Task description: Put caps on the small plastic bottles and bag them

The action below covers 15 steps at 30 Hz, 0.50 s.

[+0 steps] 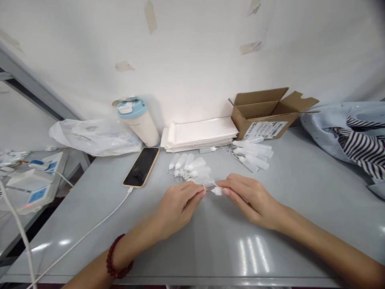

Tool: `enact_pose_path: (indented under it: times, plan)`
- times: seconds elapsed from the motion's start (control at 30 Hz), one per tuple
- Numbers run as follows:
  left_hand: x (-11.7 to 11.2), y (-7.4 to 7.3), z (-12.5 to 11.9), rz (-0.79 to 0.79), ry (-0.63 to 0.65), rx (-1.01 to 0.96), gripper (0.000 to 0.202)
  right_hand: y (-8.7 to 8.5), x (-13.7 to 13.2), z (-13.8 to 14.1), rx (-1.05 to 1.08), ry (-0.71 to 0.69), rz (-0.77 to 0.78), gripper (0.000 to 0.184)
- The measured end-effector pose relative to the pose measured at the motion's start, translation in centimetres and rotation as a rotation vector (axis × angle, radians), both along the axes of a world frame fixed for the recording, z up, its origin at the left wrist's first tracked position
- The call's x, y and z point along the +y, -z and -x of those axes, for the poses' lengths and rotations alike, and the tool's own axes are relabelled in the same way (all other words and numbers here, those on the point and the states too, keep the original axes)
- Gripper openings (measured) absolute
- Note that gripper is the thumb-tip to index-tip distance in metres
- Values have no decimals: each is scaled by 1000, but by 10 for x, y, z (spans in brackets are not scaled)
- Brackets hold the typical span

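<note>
2 bare hands meet at the middle of the smooth grey table (210,249). The left hand (177,206), with a red bead bracelet (116,259) on its wrist, pinches thumb and forefinger on a thin white strap (207,185). The right hand (249,196) pinches a small white plastic cap (217,191) at the strap's other end, and its other fingers are curled loosely. The cap is blocky and matte, held just above the table between the 2 sets of fingertips.

At 12 o'clock from the cap, just beside it, lies a cluster of small translucent dropper bottles (189,164), tapered and white-tipped. A second such cluster (254,154) lies at 1 o'clock.

Behind them sits a stack of flat, glossy white pouches (201,134). At 1 o'clock stands an open brown cardboard box (264,110) with a white printed label (266,129) bearing barcodes, its text too small to read.

At 10 o'clock a black-screened phone (142,166) in a tan case lies face up, with a white cable (90,233) plugged in. Beyond it stand a cream tumbler with a blue lid (140,120) and a crumpled clear plastic bag (93,136). At 3 o'clock is pale blue and striped cloth (361,144).
</note>
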<state>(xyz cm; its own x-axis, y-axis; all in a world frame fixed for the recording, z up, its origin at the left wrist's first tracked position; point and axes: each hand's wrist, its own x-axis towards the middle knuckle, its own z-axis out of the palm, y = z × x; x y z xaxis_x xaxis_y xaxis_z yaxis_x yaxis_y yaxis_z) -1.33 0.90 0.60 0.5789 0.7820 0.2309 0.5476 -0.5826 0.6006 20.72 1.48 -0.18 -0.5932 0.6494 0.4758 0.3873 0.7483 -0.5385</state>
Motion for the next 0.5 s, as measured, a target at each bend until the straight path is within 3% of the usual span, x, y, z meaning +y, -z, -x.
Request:
enact_pose_path:
  times: [0.5]
  plan:
    - [2,2,0,-21,10,-7,21,-1,-1,0,-1,-1,4,21]
